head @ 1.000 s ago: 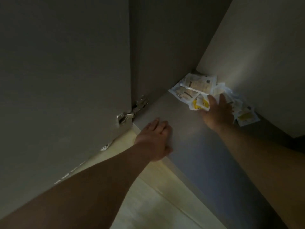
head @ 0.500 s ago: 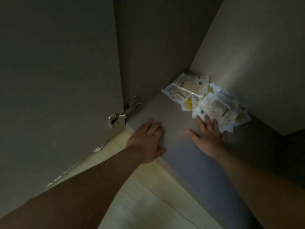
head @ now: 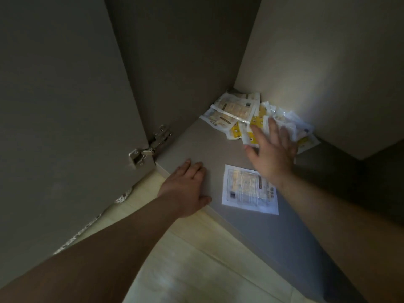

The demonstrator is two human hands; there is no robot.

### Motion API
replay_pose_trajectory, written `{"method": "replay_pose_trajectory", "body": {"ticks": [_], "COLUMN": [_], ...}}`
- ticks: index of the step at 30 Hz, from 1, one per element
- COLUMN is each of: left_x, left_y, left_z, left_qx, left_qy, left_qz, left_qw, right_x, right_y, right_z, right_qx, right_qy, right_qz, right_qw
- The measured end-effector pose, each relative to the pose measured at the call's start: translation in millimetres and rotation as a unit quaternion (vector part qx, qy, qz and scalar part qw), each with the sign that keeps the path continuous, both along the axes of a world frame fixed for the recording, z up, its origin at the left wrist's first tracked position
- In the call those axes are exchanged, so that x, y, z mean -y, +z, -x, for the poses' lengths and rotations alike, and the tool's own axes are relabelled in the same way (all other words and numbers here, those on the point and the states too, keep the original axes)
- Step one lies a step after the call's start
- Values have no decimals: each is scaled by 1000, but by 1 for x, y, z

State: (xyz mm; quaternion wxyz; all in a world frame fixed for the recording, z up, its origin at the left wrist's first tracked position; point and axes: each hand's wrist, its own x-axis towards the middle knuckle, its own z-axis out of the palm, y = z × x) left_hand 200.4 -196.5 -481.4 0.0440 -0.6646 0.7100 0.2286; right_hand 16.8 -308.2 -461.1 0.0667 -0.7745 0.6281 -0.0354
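Observation:
A heap of several white and yellow plastic packets (head: 238,112) lies in the back corner of a grey cabinet shelf (head: 203,145). One flat packet (head: 249,189) lies alone near the shelf's front edge. My right hand (head: 273,154) reaches over the heap's near side with fingers spread and straight, fingertips on the packets. Its forearm covers the single packet's right edge. My left hand (head: 185,189) rests flat on the shelf's front edge, left of the single packet, holding nothing.
The cabinet door (head: 61,127) stands open at the left on a metal hinge (head: 150,147). Cabinet walls close in the shelf at the back and right. Pale wood floor (head: 185,270) shows below the shelf. The light is dim.
My right hand drew one packet from the heap toward the front edge, left it there, and has gone back to the heap. My left hand stayed on the shelf edge.

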Motion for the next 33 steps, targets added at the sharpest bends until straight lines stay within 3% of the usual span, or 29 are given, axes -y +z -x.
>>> {"method": "replay_pose_trajectory", "body": {"ticks": [5,11,17,20,23,30,33], "left_x": [0,-3,-2,-8,-12,-14,-15], "left_y": [0,-5,-10,-12,-16,-19,-19], "left_z": [-2,-3,-1,1,-3,-2,-3], "left_qx": [-1,-28,-95,-88,-76,-15,-4], "left_qy": [0,11,44,36,24,0,-7], "left_qz": [-3,17,35,50,55,53,56], "left_qw": [1000,999,994,994,995,999,998], "right_x": [24,-16,-78,-95,-63,60,72], "right_y": [-33,-36,-29,-13,-1,-34,-41], "right_z": [8,24,20,4,-6,35,50], "right_qx": [-40,-83,-51,44,157,-98,-47], "right_qy": [-35,17,54,84,7,-13,-65], "right_qz": [-161,-170,-204,-107,22,-66,-150], "right_qw": [985,982,976,990,987,993,985]}}
